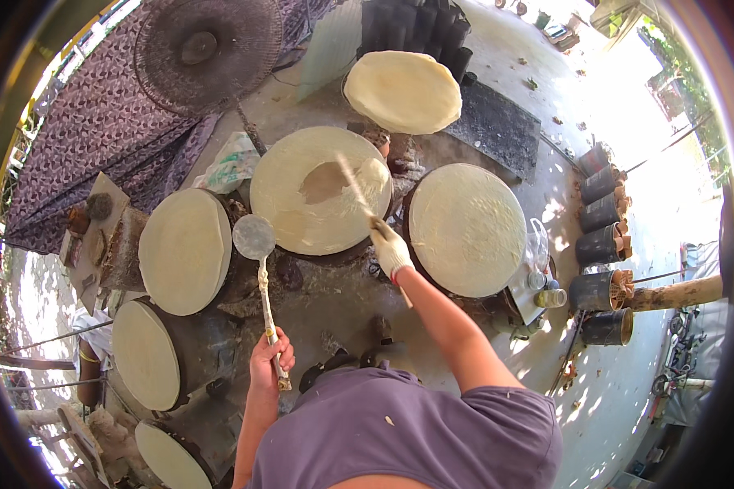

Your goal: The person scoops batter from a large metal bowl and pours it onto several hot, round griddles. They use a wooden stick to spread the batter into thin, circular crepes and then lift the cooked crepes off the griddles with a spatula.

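My bare left hand [271, 359] is wrapped round the long batter-smeared handle of a ladle [254, 237]. The ladle's round grey head lies between the left and middle griddles. My right hand [390, 248], in a whitish glove, grips a thin wooden stick [351, 178]. Its far end, blurred by motion, is over the middle round griddle, which carries a pale batter layer [289, 216]. A brownish patch [324, 182] shows within that layer, and thicker, wetter batter lies at the stick's right. I cannot tell whether the stick touches the batter.
Round pale sheets surround me: one at right [467, 231], one at the back [403, 92], several down the left side [185, 252]. A large fan [208, 53] stands at back left. Jars [550, 298] sit on a stand at right, before a row of black pots [599, 244].
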`<state>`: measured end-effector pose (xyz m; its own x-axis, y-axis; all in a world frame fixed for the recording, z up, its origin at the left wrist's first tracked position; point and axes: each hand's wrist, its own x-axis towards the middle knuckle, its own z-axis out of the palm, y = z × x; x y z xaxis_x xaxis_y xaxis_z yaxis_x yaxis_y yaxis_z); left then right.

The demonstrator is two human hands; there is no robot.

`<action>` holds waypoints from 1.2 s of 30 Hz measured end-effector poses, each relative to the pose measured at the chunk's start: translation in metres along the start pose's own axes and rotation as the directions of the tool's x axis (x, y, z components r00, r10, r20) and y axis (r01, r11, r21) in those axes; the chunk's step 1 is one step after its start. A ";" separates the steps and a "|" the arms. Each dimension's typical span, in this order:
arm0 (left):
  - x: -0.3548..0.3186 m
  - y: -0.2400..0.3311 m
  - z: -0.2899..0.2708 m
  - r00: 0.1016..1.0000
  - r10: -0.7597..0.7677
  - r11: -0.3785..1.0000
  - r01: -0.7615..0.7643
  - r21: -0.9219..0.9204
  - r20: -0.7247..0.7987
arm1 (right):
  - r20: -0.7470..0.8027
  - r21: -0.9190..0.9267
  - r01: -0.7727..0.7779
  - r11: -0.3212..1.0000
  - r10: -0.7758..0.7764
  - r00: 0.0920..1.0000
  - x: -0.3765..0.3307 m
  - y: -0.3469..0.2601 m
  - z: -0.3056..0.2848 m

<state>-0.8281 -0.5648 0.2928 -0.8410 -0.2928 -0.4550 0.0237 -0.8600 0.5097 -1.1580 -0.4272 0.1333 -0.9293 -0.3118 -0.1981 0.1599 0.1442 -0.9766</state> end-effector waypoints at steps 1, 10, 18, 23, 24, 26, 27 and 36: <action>-0.001 0.004 -0.004 1.000 0.001 1.000 -0.001 0.001 -0.002 | -0.120 0.210 0.044 0.977 -0.019 0.993 -0.018 -0.015 0.010; 0.013 0.020 -0.013 0.998 -0.066 0.998 0.066 -0.011 0.015 | -0.177 0.331 -0.174 0.927 0.242 0.954 -0.003 -0.001 0.012; 0.028 0.009 0.005 0.999 -0.031 0.999 0.032 0.027 -0.031 | -0.061 -0.021 0.006 1.000 -0.007 0.998 0.035 -0.028 -0.009; 0.038 -0.012 0.021 0.997 -0.036 0.999 0.038 0.023 -0.062 | 0.226 -0.337 0.066 0.939 0.013 0.974 0.038 -0.007 -0.010; 0.037 -0.015 0.022 0.996 -0.039 0.999 0.040 0.011 -0.082 | 0.350 -0.380 0.165 0.910 -0.023 0.936 0.050 -0.019 -0.011; 0.040 -0.023 0.023 0.995 -0.051 0.999 0.051 0.000 -0.085 | 0.290 -0.422 0.111 0.900 0.018 0.957 0.072 -0.043 -0.016; 0.041 -0.026 0.024 0.994 -0.057 0.998 0.057 -0.005 -0.090 | 0.236 -0.339 0.112 0.934 -0.031 0.971 0.079 -0.040 -0.017; 0.041 -0.040 0.031 0.949 -0.088 0.989 0.118 0.084 -0.301 | 0.379 -0.304 -0.210 0.929 0.320 0.868 0.058 -0.064 -0.040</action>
<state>-0.8802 -0.5298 0.2765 -0.6377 -0.3287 -0.6967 -0.1214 -0.8502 0.5123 -1.2353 -0.4173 0.1875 -0.6295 -0.5804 -0.5166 0.2427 0.4847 -0.8403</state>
